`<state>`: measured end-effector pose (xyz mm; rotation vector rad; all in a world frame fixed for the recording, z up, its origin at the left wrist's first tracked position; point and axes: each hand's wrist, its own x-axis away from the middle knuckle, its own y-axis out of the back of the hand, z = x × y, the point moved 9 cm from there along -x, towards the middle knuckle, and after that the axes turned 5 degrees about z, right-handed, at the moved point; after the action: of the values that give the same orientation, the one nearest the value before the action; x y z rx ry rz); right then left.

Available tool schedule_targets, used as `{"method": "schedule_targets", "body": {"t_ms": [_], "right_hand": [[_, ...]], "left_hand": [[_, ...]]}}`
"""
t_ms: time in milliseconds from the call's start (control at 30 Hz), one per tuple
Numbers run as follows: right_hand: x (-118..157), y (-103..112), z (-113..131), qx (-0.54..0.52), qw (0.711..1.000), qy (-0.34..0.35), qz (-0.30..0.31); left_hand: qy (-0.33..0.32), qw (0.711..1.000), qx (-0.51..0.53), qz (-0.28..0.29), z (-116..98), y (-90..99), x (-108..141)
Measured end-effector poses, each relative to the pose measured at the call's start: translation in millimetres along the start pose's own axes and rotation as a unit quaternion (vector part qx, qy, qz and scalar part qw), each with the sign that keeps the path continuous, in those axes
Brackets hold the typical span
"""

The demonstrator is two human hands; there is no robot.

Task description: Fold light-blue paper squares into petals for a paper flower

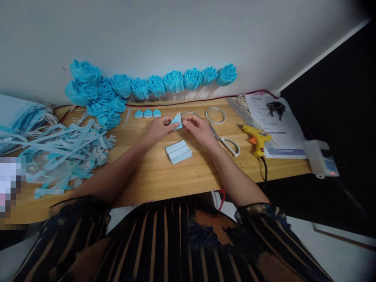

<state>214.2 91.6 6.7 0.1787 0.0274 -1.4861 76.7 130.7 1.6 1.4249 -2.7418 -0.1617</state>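
Blue piece (177, 118) between closely pinched hands (162, 128)

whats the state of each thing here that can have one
small light-blue pointed piece, folded, held
left hand, pinching that piece
right hand, by that piece, grip unclear
three small blue pointed pieces, folded, in a row
pale-blue rectangular strips, stacked
white-handled scissors, open or shut unclear
yellow plastic glue gun, on its side, corded
white boxy device, red light on
blue petalled flowers, along the wall
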Motion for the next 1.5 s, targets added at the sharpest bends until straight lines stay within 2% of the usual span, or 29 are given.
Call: {"method": "schedule_targets", "body": {"t_ms": [167,500,967,1200,1367,1500], "right_hand": [[0,-4,-4,0.005,1.0,-0.018,0.025],[0,8,1,0.007,1.0,-0.006,-0.027],[1,0,-4,0.015,1.0,-0.017,-0.021],[-1,-1,-2,-0.006,1.0,-0.005,-0.017],[0,3,1,0.035,0.999,0.013,-0.034],[5,4,15,0.106,0.992,0.055,-0.047]], "left_hand": [[-0.002,1.0,-0.008,0.018,-2,-4.1,1],[0.022,0.999,-0.013,0.022,0,-6.0,2],[0.006,1.0,-0.007,0.022,-1,-6.9,2],[0.01,0.998,-0.025,0.058,-1,-14.6,3],[0.017,0.997,-0.025,0.07,-1,-18.3,4],[0.033,0.997,0.001,0.067,2,-17.9,5]]}}
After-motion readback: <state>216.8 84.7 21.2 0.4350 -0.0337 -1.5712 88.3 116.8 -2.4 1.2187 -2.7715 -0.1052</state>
